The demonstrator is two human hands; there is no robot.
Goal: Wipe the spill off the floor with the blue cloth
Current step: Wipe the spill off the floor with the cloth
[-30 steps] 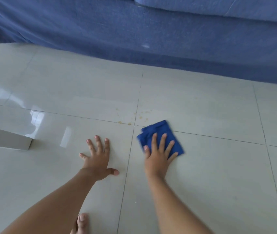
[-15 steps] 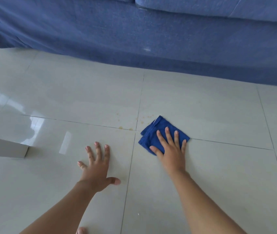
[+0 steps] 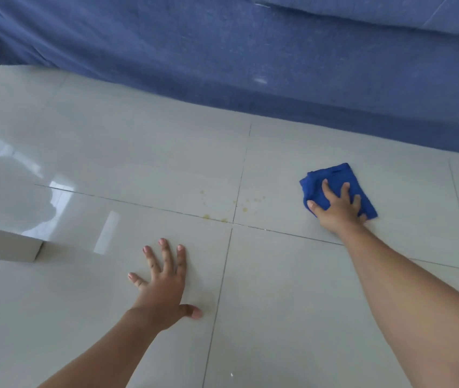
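A folded blue cloth lies flat on the pale tiled floor at the right. My right hand presses down on it with fingers spread. The spill is a scatter of small yellowish drops around the tile joint, to the left of the cloth and apart from it. My left hand rests flat on the floor nearer to me, palm down, fingers apart, holding nothing.
A blue fabric-covered sofa runs across the back, its hem touching the floor. A white furniture leg or panel stands at the left edge. Glossy tiles reflect light at the left.
My right hand has slid the cloth to the right, away from the drops it was covering. The spill now shows uncovered. My left hand stays planted on the floor.
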